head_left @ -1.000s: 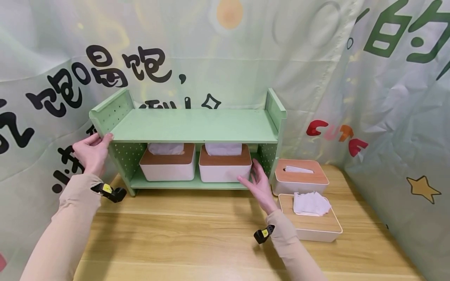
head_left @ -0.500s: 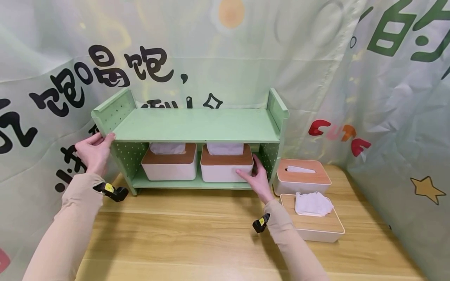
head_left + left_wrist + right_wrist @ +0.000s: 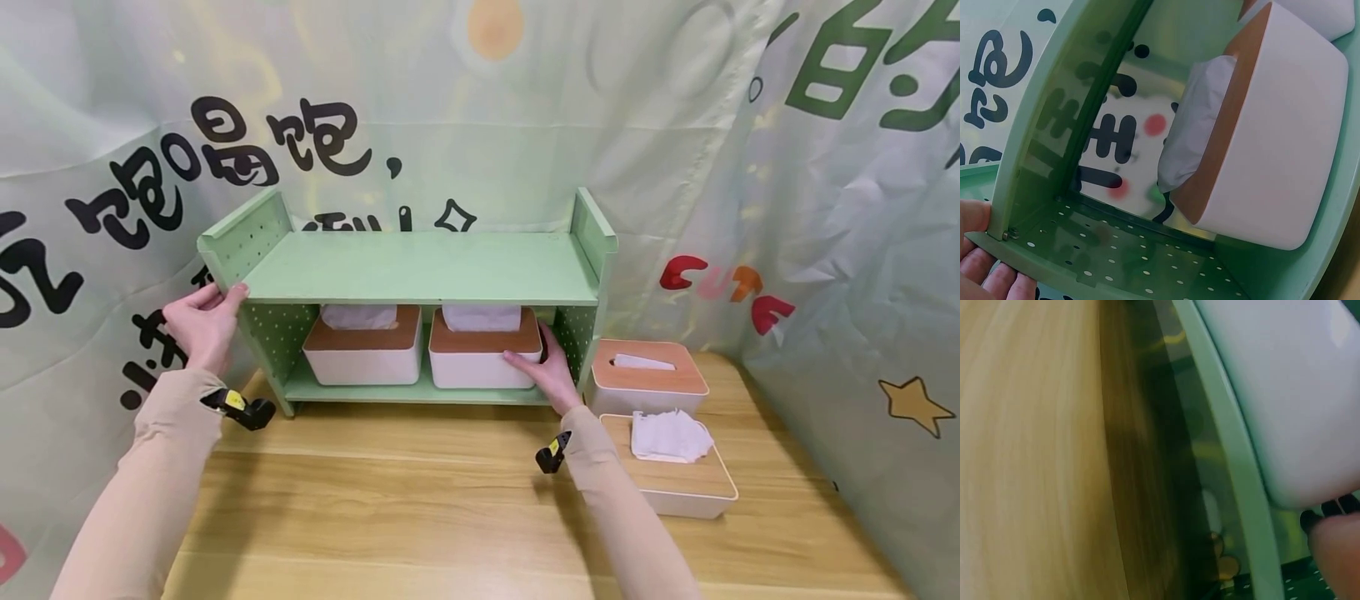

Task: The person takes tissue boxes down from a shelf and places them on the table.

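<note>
on the low board (image 3: 427,396), at right, sits a box (image 3: 472,372). the right hand (image 3: 552,371) clamps it, thumb in front; the left hand (image 3: 202,325) pinches the left edge of the rack (image 3: 255,242). if the box tips, its tissue (image 3: 482,318) could snag the top board (image 3: 427,267).

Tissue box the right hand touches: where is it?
In the head view, the tissue box is in the green rack, on the right of its lower shelf, between a second tissue box and the right hand.
</note>
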`<action>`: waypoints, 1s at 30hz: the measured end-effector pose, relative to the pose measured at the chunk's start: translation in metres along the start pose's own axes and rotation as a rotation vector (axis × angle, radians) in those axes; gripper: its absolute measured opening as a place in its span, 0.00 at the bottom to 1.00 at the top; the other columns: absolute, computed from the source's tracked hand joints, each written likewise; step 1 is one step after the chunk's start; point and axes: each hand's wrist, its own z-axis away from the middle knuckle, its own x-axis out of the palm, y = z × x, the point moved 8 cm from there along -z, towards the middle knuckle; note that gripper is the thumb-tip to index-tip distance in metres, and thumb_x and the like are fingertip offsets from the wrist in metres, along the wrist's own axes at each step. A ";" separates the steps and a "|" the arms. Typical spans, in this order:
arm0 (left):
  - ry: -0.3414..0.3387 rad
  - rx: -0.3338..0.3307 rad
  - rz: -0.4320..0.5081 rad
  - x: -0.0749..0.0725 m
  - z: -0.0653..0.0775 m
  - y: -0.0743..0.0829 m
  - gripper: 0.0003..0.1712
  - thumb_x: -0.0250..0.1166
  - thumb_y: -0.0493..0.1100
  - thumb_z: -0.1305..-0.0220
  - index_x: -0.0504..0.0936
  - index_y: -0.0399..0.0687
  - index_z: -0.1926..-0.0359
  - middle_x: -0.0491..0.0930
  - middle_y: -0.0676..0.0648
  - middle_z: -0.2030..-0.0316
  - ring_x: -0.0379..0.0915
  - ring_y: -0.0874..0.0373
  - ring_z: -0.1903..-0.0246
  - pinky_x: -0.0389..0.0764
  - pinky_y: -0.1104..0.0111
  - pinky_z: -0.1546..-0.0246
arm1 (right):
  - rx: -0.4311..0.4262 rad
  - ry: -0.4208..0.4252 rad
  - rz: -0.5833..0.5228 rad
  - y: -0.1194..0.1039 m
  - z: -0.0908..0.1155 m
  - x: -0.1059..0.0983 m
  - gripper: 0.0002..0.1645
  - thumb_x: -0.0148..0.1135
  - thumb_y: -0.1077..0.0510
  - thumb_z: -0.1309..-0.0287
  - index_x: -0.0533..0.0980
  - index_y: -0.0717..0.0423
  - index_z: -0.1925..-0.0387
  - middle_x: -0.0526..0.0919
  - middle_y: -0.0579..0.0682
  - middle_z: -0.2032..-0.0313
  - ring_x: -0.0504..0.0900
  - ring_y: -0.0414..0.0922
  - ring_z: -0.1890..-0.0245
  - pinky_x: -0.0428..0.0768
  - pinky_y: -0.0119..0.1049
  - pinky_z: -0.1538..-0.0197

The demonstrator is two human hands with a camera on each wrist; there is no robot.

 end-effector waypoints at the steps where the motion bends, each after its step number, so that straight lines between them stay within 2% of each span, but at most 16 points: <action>1: -0.003 0.000 0.001 0.000 0.000 0.000 0.25 0.74 0.37 0.44 0.83 0.43 0.43 0.79 0.70 0.85 0.79 0.76 0.78 0.78 0.87 0.73 | 0.006 -0.010 -0.011 0.002 -0.002 0.000 0.58 0.73 0.53 0.44 0.48 0.48 0.20 0.51 0.54 0.20 0.49 0.52 0.20 0.53 0.54 0.19; 12: -0.004 0.009 -0.002 0.001 -0.002 -0.002 0.26 0.74 0.36 0.44 0.82 0.42 0.43 0.79 0.70 0.86 0.78 0.76 0.79 0.78 0.88 0.73 | 0.081 -0.119 -0.056 0.014 -0.012 0.009 0.70 0.74 0.55 0.45 0.32 0.41 0.19 0.35 0.51 0.18 0.37 0.53 0.18 0.45 0.57 0.18; 21: -0.001 0.018 -0.021 0.000 0.000 0.001 0.26 0.74 0.37 0.43 0.82 0.43 0.43 0.78 0.71 0.86 0.78 0.77 0.78 0.78 0.88 0.73 | 0.111 -0.149 -0.096 0.014 -0.011 0.009 0.74 0.76 0.56 0.48 0.30 0.33 0.20 0.28 0.51 0.19 0.31 0.54 0.19 0.41 0.60 0.18; 30: 0.005 0.014 -0.023 -0.001 0.000 0.001 0.26 0.74 0.37 0.43 0.82 0.43 0.43 0.78 0.71 0.85 0.78 0.76 0.78 0.78 0.88 0.72 | 0.115 -0.158 -0.071 0.017 -0.012 0.011 0.77 0.77 0.54 0.50 0.28 0.37 0.20 0.27 0.49 0.19 0.30 0.52 0.19 0.39 0.58 0.18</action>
